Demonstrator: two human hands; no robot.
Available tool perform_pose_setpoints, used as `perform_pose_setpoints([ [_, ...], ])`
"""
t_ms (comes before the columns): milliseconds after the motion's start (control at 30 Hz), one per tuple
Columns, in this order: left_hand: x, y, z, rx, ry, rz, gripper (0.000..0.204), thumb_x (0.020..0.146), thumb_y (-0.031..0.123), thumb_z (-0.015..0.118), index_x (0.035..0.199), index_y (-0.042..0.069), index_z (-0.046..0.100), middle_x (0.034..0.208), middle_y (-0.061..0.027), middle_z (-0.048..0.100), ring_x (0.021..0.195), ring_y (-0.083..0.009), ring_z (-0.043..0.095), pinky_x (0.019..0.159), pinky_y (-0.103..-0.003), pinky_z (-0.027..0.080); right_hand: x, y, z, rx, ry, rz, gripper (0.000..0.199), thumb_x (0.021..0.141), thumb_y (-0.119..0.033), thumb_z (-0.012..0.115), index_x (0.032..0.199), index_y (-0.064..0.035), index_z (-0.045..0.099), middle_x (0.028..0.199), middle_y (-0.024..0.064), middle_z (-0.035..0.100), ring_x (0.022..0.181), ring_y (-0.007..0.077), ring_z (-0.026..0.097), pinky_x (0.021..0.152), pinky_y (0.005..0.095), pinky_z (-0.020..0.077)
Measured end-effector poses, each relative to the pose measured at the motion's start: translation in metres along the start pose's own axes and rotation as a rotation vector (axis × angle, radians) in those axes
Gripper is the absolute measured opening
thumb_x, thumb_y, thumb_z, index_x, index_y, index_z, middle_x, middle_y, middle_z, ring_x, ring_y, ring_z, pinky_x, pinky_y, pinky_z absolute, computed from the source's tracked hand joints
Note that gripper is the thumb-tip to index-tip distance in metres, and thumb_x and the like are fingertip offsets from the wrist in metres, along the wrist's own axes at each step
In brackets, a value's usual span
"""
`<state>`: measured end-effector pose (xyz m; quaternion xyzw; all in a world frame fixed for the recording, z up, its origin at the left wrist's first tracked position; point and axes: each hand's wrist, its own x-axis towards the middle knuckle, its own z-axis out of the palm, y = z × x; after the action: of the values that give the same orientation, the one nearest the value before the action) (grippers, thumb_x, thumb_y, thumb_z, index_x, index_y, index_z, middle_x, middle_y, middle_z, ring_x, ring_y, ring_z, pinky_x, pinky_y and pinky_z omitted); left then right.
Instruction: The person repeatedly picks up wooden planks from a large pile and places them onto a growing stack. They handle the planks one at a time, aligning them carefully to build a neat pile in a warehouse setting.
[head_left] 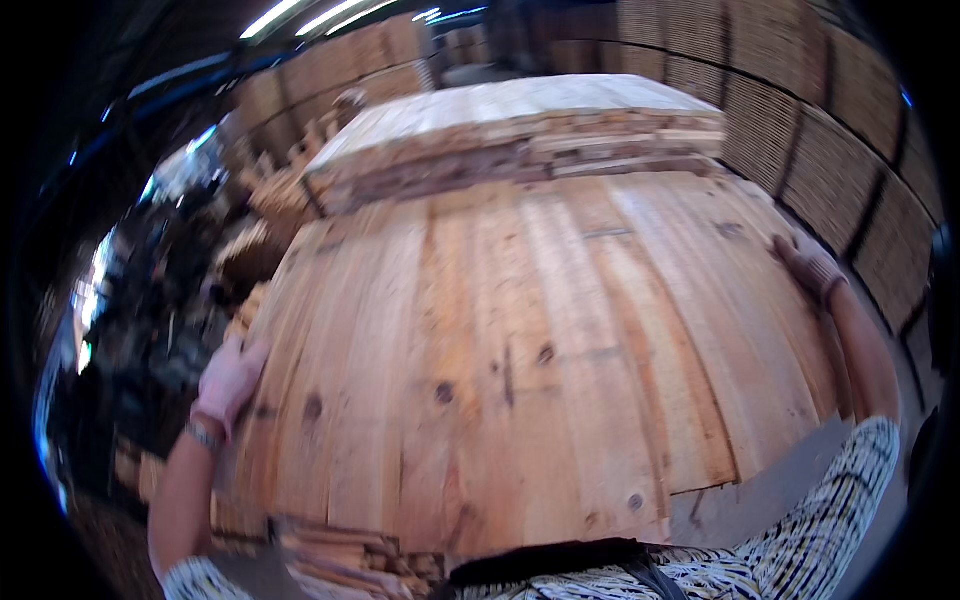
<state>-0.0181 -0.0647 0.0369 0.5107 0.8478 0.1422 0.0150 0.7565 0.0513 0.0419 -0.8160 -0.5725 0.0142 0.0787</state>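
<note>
Boards: broad layer of pale orange-brown sawn wooden planks with dark knots, laid side by side, flat, filling the middle of the view just ahead of the body.
Left hand: gloved in pale pink, fingers spread and pressed flat on the left edge of the plank layer; nothing gripped, only touching.
Right hand: gloved, darker and worn, resting at the far right edge of the same layer; blurred, so whether curled over the edge or lying flat cannot be told.
Beyond: second, higher stack of lighter rough-cut timber behind the plank layer, touching or nearly so at its far end.
Left side: loose heap of short wood offcuts, well apart from either hand.
Right side: tall wall of stacked slats in dark rows.
Handling, as a judgement: stiff and unbending, probably heavy plank by plank, far too heavy as a whole layer; rough-sawn faces likely splintery rather than slippery, hence gloves; not fragile, though thin ends may split.
Where to hold: long edges near the ends, one plank at a time, hands well apart for balance, fingers kept out of seams between neighbours.
</note>
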Motion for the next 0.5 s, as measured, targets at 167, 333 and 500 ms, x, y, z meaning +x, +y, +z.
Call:
perform_pose_setpoints([
  [167,-0.008,0.024,-0.018,0.108,-0.069,0.046,0.071,0.092,0.06,0.046,0.136,0.005,0.05,0.133,-0.0251,0.057,0.125,-0.0362,0.054,0.105,-0.041,0.041,0.036,0.077,0.023,-0.202,0.052,-0.38,0.037,0.104,-0.032,0.037,0.123,-0.0048,0.055,0.122,0.0271,0.057,0.112,0.0458,0.053,0.095,0.0472,0.0454],
  [333,-0.019,0.02,-0.022,0.238,-0.048,0.16,0.073,0.096,0.058,0.035,0.123,-0.005,0.059,0.118,-0.026,0.065,0.111,-0.0369,0.064,0.095,-0.044,0.049,0.086,0.032,0.02,0.092,-0.134,-0.458,0.051,0.105,-0.036,0.038,0.139,0.0001,0.048,0.139,0.0223,0.052,0.13,0.033,0.049,0.11,0.0353,0.0368],
  [500,0.004,0.015,-0.018,0.629,-0.128,0.535,0.054,0.089,0.042,0.053,0.133,0.01,0.055,0.128,-0.0179,0.062,0.115,-0.024,0.063,0.099,-0.038,0.048,-0.057,-0.236,-0.036,-0.209,0.34,-1.249,0.046,0.099,-0.025,0.05,0.138,0.0002,0.05,0.141,0.0216,0.05,0.131,0.0302,0.048,0.11,0.0368,0.0377],
])
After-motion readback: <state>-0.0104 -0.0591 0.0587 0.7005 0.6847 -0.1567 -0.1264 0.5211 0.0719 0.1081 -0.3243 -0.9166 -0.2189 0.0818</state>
